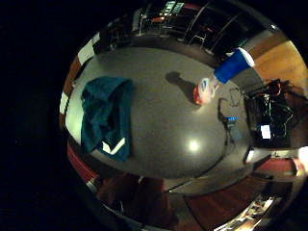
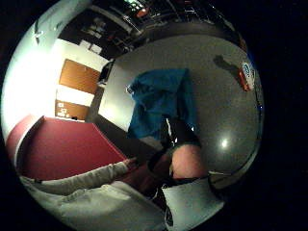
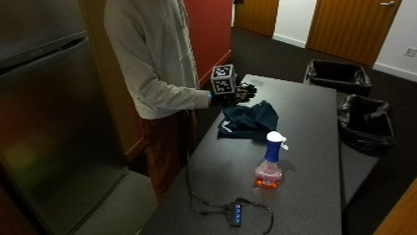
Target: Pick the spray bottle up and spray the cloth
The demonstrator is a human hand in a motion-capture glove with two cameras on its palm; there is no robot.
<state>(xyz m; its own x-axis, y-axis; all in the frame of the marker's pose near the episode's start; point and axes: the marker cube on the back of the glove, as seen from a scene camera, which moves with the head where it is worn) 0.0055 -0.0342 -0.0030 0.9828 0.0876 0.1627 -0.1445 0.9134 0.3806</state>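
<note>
Spray bottle (image 3: pixel 269 164) standing upright on the counter (image 3: pixel 312 122), near end, white trigger head and blue neck on top, reddish liquid low in the body. Teal cloth (image 3: pixel 249 120) crumpled further back on the same counter, well apart from the bottle. Gloved right hand (image 3: pixel 233 94) up in the air past the cloth's far edge, holding nothing, nowhere close to the bottle; fingers look loosely curled, hard to tell more.

Things that could go sideways: tall narrow bottle, so a sloppy sideways reach could easily tip it. Small USB hub (image 3: pixel 236 213) and cable lying just in front of it, so a knocked-over bottle might leak onto that. Nozzle direction not readable from here, so could end up spraying the counter instead of the cloth.

Outside view gives the hand and the spacing. Little-finger palm view adds the cloth's pale tag (image 1: pixel 114 146) and the bottle's label (image 1: pixel 204 87). Thumb-side view mostly cloth (image 2: pixel 161 103), with just the bottle's base at the counter's end.
</note>
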